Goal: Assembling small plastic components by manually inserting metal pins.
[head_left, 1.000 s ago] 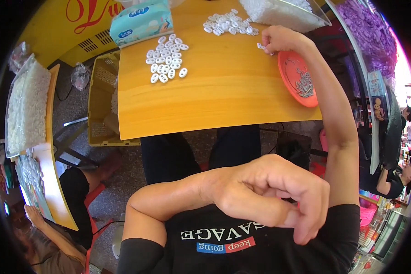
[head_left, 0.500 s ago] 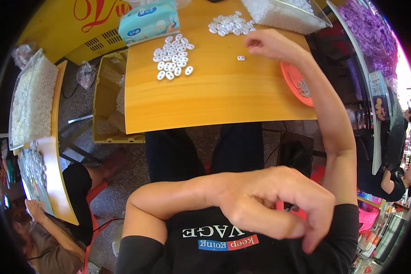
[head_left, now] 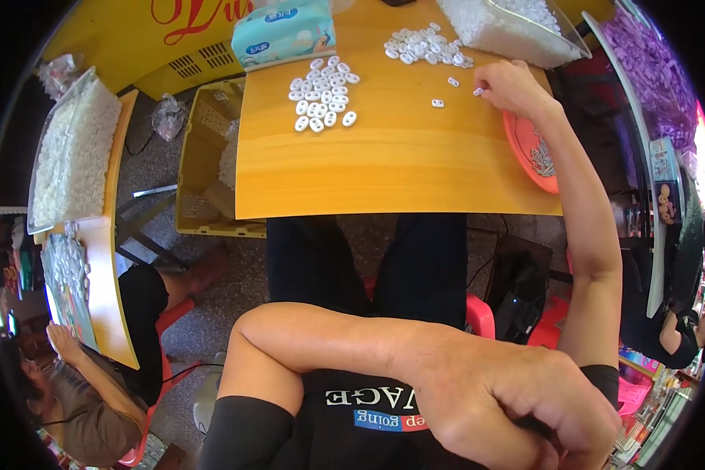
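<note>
head | left fisheye, head-worn | faces steeply down | close over hands [head_left: 517, 395], table [head_left: 384, 172] beyond

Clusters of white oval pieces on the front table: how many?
2: the left cluster, in front of the light-blue tissue pack, and the far cluster, beyond and left of the right hand, which may hide more.

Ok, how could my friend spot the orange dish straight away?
Find the yellow table, then its right side. The orange dish is there, partly hidden by the right forearm. It holds silvery bits, unlike the clear tub beyond, full of white pieces.
</note>
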Demonstrator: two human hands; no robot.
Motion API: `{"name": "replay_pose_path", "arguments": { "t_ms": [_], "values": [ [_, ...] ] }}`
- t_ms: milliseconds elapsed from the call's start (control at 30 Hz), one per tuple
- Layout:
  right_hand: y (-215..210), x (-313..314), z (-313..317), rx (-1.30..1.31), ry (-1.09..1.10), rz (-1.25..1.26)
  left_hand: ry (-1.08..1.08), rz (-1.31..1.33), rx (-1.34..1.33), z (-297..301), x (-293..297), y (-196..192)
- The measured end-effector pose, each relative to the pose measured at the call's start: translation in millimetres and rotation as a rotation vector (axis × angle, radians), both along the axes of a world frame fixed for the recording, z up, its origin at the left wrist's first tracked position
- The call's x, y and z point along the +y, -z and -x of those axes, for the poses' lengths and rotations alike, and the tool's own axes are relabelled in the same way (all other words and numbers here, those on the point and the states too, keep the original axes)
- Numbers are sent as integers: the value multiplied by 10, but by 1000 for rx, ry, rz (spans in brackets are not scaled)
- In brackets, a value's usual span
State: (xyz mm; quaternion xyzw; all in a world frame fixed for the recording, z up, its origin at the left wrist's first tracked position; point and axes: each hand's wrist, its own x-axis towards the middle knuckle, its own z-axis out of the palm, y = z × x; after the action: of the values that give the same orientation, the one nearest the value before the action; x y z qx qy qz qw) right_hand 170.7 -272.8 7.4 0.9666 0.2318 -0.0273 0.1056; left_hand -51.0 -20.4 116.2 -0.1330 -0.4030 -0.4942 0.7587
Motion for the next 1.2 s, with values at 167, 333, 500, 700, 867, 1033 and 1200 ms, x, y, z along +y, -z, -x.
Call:
{"name": "replay_pose_path", "arguments": {
  "t_ms": [167, 333, 500, 700, 867, 1033, 1200],
  "values": [
    [57, 140, -18, -65, -10, -200, -66, -101, -12, -30, 45, -25],
    [111, 319, 81, -13, -85, -353, -180, 208, -42, -105, -148, 14],
    [124, 475, 20, -78, -106, -589, 79, -341, -42, -173, 78, 74],
    [324, 497, -122, -301, -43, -558, -352, -220, -63, -182, -83, 611],
    [447, 558, -111, -351, -46, -569, -573, -333, 13, -285, 12, 841],
    [402, 552, -66, -353, -99, -511, -750, -470, 3, -514, 179, 1125],
    [316, 551, -48, -188, 11, -622, -843, -561, 42, -693, 406, 1415]
  ]
}}
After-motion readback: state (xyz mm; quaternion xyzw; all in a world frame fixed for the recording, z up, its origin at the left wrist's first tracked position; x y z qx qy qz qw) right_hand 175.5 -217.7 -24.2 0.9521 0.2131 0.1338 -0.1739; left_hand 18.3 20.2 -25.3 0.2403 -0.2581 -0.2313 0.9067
